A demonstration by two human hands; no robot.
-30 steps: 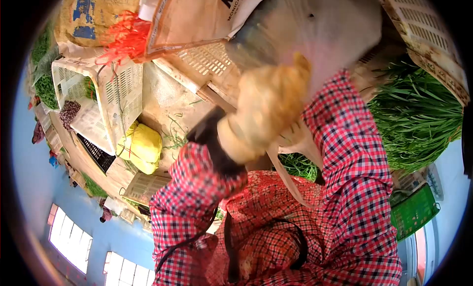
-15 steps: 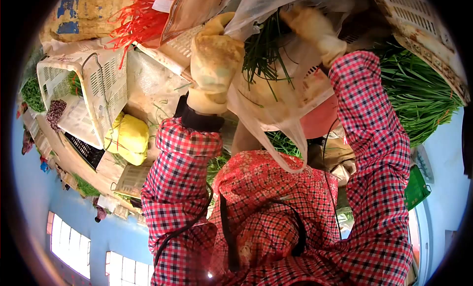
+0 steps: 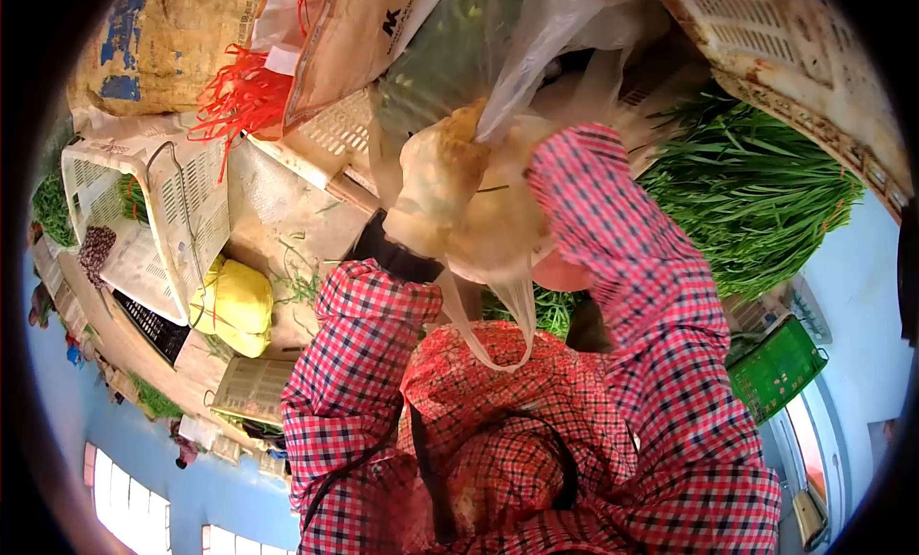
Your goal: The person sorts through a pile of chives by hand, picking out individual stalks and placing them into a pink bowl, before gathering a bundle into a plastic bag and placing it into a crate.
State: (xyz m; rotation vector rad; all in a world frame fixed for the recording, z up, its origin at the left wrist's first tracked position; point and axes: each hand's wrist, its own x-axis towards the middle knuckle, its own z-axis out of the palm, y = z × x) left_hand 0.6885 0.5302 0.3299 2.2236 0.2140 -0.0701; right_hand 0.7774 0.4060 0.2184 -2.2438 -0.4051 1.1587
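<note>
My left hand [image 3: 438, 172], in a stained cream glove, is closed on the edge of a translucent plastic bag [image 3: 541, 53]. The bag's handle loop [image 3: 503, 359] hangs down over my red patterned apron [image 3: 479, 378]. Green leafy stalks [image 3: 445, 53] show dimly through the plastic above that hand. My right hand [image 3: 512, 187], gloved too, is close beside the left one at the bag's front. It is smeared by motion and partly behind my checked sleeve, so its fingers cannot be made out.
A large bundle of long green leaves [image 3: 756, 187] lies to the right, below a rusty-edged crate [image 3: 766, 38]. To the left are a white crate [image 3: 144, 220], a yellow bundle [image 3: 233, 306] and red ribbon strips [image 3: 247, 94]. A green crate [image 3: 777, 368] stands at the lower right.
My right hand has come inward and down to beside my left hand. My left hand has shifted down and right, still on the bag. Loose dark green stalks between my hands no longer show there.
</note>
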